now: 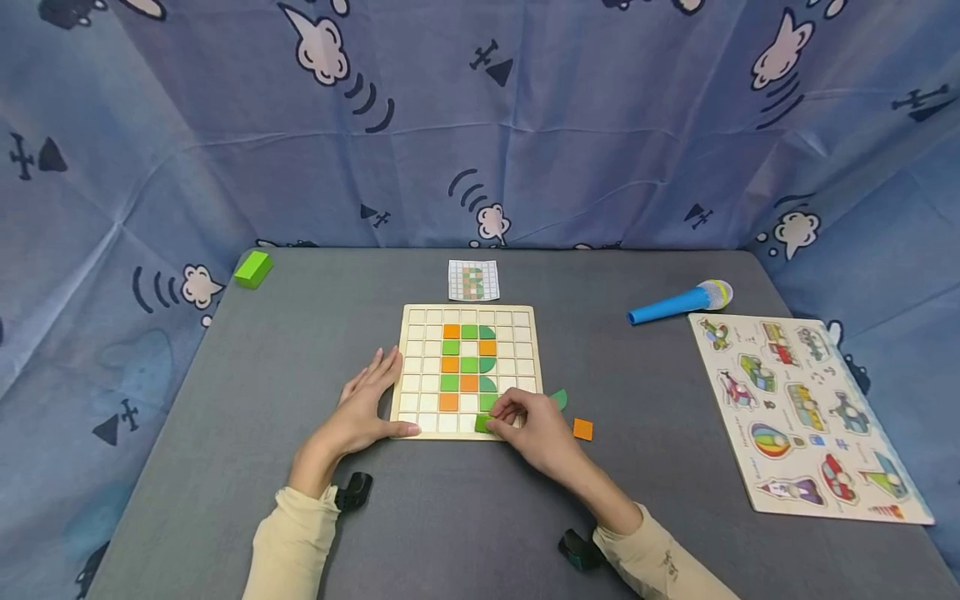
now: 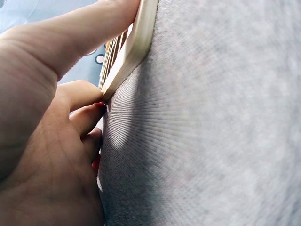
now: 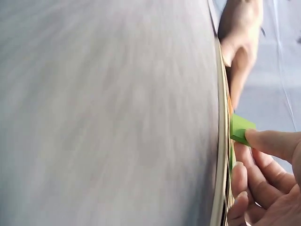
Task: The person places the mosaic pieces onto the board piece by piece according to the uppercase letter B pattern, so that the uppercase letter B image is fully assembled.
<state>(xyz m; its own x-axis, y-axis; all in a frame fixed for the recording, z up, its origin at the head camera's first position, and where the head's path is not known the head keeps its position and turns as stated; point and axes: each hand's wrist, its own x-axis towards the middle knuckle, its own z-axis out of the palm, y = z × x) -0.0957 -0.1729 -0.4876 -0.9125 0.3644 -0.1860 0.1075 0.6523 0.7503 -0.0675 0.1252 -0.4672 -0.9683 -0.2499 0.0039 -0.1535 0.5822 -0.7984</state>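
Note:
A wooden grid board (image 1: 416, 400) lies on the table, with orange, light green and dark green tiles in its middle columns. My left hand (image 1: 367, 404) steadies its left side, the long fingers stretched along the edge and the thumb at the near corner. In the left wrist view the thumb and fingers touch the board (image 2: 141, 47). My right hand (image 1: 536, 429) pinches a light green square tile (image 1: 482, 423) over the board's near rows. That green tile (image 3: 240, 127) stands tilted between thumb and fingers in the right wrist view.
An orange square tile (image 1: 582, 429) and a dark green rounded tile (image 1: 559, 399) lie right of the board. A pattern card (image 1: 473, 281) is behind it. A toy microphone (image 1: 678, 303) and picture puzzle board (image 1: 810, 417) lie at right, a green block (image 1: 253, 270) at far left.

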